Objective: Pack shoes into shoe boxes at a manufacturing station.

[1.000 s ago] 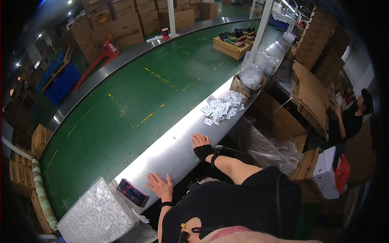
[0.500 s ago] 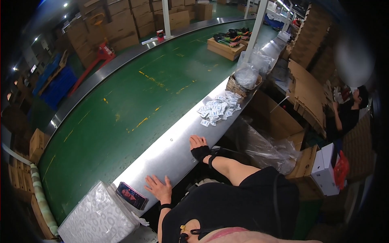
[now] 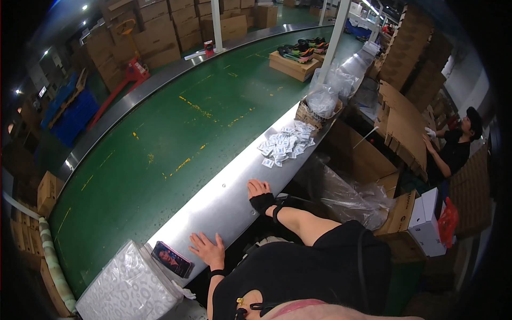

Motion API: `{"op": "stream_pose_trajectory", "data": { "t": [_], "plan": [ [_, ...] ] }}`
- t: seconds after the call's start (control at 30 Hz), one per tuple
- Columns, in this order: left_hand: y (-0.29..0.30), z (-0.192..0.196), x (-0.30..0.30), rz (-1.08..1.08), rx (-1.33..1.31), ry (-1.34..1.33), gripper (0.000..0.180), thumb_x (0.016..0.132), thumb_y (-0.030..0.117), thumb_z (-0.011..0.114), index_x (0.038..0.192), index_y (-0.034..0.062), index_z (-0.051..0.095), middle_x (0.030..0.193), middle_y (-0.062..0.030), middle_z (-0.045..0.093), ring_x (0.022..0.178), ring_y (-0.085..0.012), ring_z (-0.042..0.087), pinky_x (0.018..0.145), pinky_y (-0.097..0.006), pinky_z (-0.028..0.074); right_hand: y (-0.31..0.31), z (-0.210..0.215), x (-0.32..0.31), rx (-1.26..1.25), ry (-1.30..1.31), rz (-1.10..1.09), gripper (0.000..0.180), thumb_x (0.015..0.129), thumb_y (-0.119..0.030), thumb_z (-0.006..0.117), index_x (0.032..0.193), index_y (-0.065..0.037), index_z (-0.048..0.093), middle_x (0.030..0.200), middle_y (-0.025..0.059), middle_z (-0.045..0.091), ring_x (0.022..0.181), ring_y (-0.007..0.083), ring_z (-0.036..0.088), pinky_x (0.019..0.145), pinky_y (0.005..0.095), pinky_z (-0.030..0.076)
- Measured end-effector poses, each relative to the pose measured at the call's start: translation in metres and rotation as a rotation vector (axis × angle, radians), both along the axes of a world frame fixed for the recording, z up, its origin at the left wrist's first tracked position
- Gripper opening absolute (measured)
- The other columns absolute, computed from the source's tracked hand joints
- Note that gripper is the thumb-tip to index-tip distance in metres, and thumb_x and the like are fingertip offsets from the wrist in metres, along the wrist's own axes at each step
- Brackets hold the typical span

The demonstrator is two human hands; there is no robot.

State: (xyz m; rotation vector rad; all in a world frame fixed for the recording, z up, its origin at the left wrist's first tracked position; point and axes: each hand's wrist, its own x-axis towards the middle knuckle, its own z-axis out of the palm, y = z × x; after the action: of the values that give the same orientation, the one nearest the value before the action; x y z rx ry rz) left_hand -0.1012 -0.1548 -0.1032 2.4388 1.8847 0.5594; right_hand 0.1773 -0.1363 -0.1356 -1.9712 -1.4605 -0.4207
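My left hand (image 3: 209,250) lies on the bare metal ledge (image 3: 213,205) beside the conveyor, its fingers spread and holding nothing. Just left of it is a phone (image 3: 172,259) with a lit screen showing a person. Farther along the same ledge rests my right hand (image 3: 260,193), palm down in a black fingerless glove or wrist wrap, with fingers stretched out and nothing in them. Beyond that hand lies a loose heap of small white sachets (image 3: 286,143). Behind the heap a worn carton (image 3: 312,114) holds clear plastic bags (image 3: 323,101).
A green conveyor belt (image 3: 160,176) curves past the ledge, bearing colourful shoes (image 3: 297,52) on a cardboard box (image 3: 292,67). A plastic-wrapped white stack (image 3: 130,288) stands at the near left. Cartons and plastic film (image 3: 354,200) lie right; a co-worker (image 3: 453,146) stands by flat cardboard (image 3: 402,125).
Both my hands stay in place on the ledge. At the right, the co-worker has shifted, with a hand now against the flat cardboard. The view has moved slightly.
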Motion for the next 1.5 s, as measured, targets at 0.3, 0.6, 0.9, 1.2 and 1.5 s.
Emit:
{"op": "stream_pose_trajectory", "data": {
  "t": [0.3,0.6,0.9,1.2,1.5],
  "plan": [
    [0.0005,-0.0015,0.0001,0.008,0.007,-0.004,0.062,0.081,0.04,0.058,0.122,-0.0046,0.047,0.137,-0.0267,0.034,0.131,-0.0389,0.028,0.106,-0.058,0.015,-0.0011,0.0008,-0.0002,0.026,-0.022,0.008,0.018,0.076,-0.009,0.06,0.094,-0.01,0.057,0.107,0.0029,0.055,0.105,0.019,0.052,0.086,0.0377,0.037],
    [0.0005,-0.0015,0.0002,0.009,-0.007,0.005,0.063,0.082,0.041,0.055,0.124,-0.0049,0.046,0.137,-0.0261,0.034,0.131,-0.0387,0.027,0.106,-0.058,0.015,0.0,-0.0003,-0.0004,0.022,-0.02,-0.003,0.018,0.076,-0.01,0.06,0.095,-0.01,0.057,0.107,0.0027,0.055,0.104,0.0191,0.052,0.087,0.038,0.037],
    [0.0002,-0.0032,-0.0002,0.012,0.011,-0.001,0.062,0.082,0.041,0.057,0.122,-0.0045,0.047,0.137,-0.0258,0.034,0.132,-0.0384,0.027,0.106,-0.058,0.015,-0.0012,0.0012,-0.0008,0.022,-0.027,0.0,0.017,0.077,-0.01,0.058,0.094,-0.009,0.059,0.107,0.0038,0.056,0.107,0.0197,0.052,0.087,0.0397,0.037],
    [-0.0003,0.0028,0.0018,0.014,0.008,-0.014,0.061,0.082,0.041,0.057,0.122,-0.0037,0.047,0.137,-0.0259,0.035,0.132,-0.0383,0.028,0.106,-0.058,0.015,-0.0002,-0.0018,-0.0002,-0.015,-0.01,-0.009,0.019,0.077,-0.01,0.059,0.095,-0.009,0.058,0.108,0.0034,0.056,0.107,0.0196,0.051,0.087,0.0402,0.037],
    [0.0002,-0.0022,-0.0004,0.018,0.006,-0.007,0.062,0.082,0.042,0.057,0.122,-0.0034,0.047,0.137,-0.0257,0.035,0.132,-0.0384,0.027,0.106,-0.058,0.015,-0.0018,0.0009,-0.0012,-0.007,-0.032,0.002,0.022,0.076,-0.01,0.059,0.098,-0.008,0.057,0.109,0.0037,0.055,0.107,0.0202,0.051,0.088,0.0404,0.036]
  ]
}}
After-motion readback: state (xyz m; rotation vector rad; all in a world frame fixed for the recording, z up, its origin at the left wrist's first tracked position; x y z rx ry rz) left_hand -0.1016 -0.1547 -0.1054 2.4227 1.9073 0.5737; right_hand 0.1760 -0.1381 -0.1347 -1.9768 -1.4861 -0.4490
